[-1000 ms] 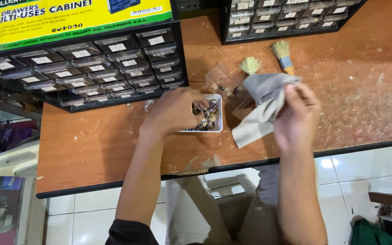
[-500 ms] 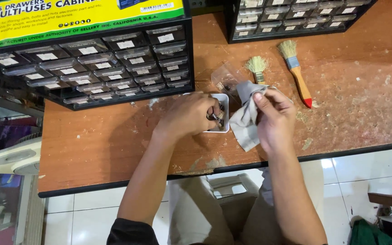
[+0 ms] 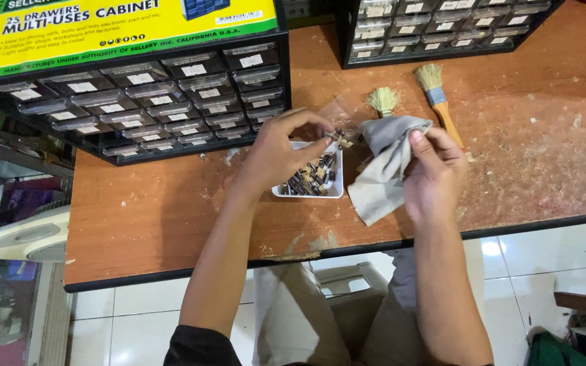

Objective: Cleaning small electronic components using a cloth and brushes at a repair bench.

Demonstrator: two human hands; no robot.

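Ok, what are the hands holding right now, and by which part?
The left hand pinches a small part by one end between its fingertips, above the tray. The right hand grips a grey cloth near its upper edge.

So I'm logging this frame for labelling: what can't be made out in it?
- Small part pinched in the left hand: too small to identify.
- Pieces in the white tray: too small, partly hidden by that hand.
- Brush handle: hidden behind the grey cloth.
- Right hand palm: turned away, covered by cloth.
- Drawer cabinets: cut off by the top edge.
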